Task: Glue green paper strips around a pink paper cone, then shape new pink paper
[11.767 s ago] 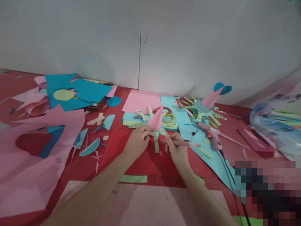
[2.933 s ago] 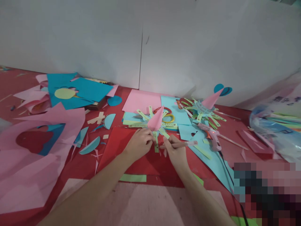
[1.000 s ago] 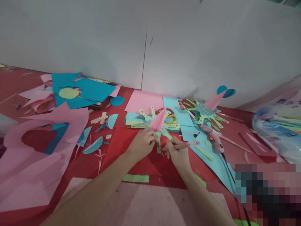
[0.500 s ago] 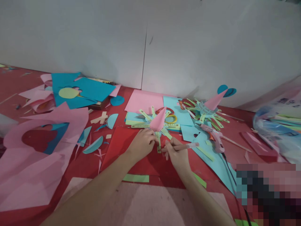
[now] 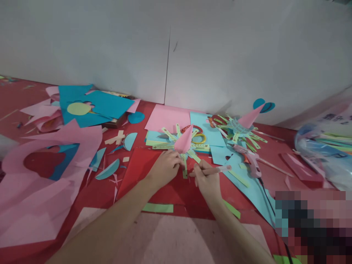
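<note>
A: Quick, from my remote seat, what are the hands doing?

B: I see the right hand [image 5: 206,180] closed around a pen [image 5: 217,169], its tip at or just beside the lower end of a green strip [image 5: 185,171]; too small for me to call contact. The left hand [image 5: 165,167] is curled narrow, fingertips by that strip's left edge. Pinching or just pressing — I can't tell.

A: And the cone?

B: The pink cone [image 5: 183,142] sits just beyond the left hand, point up and leaning right, strips fanning out around its base. The front strip hangs over or lies on a red sheet [image 5: 137,165], and scissors [image 5: 205,138] are just behind.

A: How would it handle?

B: Very light, I'd judge, so a pen stroke could shove it. Cone walls look fairly stiff but dentable; strips look thin, easy to crease or tear at the base. Dry paper shouldn't be slippery.

A: Where do I hold it?

B: Low on the base, or flat on the strip near its root — never the point.
</note>
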Motion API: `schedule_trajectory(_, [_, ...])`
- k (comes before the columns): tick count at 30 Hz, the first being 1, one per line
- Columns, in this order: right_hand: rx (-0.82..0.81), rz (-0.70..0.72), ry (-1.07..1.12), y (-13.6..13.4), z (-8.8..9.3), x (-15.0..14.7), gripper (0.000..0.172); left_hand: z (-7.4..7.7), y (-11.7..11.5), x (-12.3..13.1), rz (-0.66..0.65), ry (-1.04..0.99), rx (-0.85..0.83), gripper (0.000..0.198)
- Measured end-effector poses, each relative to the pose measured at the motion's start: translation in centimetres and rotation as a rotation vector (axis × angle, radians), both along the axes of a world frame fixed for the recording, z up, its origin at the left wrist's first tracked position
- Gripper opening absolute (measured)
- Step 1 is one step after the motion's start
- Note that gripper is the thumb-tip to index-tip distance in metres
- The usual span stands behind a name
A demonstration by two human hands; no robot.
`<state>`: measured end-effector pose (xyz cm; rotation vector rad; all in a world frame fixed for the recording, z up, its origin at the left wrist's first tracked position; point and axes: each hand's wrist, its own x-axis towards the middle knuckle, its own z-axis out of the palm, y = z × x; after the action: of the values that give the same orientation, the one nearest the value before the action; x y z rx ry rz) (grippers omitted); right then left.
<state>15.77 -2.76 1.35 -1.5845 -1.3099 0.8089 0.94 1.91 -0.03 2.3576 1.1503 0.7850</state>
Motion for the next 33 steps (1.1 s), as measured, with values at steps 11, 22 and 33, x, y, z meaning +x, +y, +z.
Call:
schedule_trajectory(11, [-0.001,-0.021,-0.001,-0.14,0.19,-0.14,0.032,0.05,-0.05,0.0,0.001,0.012,-0.012,0.034])
schedule_trajectory(22, [-0.017,0.076,0.023,-0.12,0.25,-0.11,0.032,-0.05,0.02,0.06,-0.001,0.003,0.001,0.032])
schedule_trajectory(33, [-0.022,0.072,0.016,-0.04,-0.25,0.17,0.032,0.17,-0.07,0.03,0.01,0.012,-0.015,0.034])
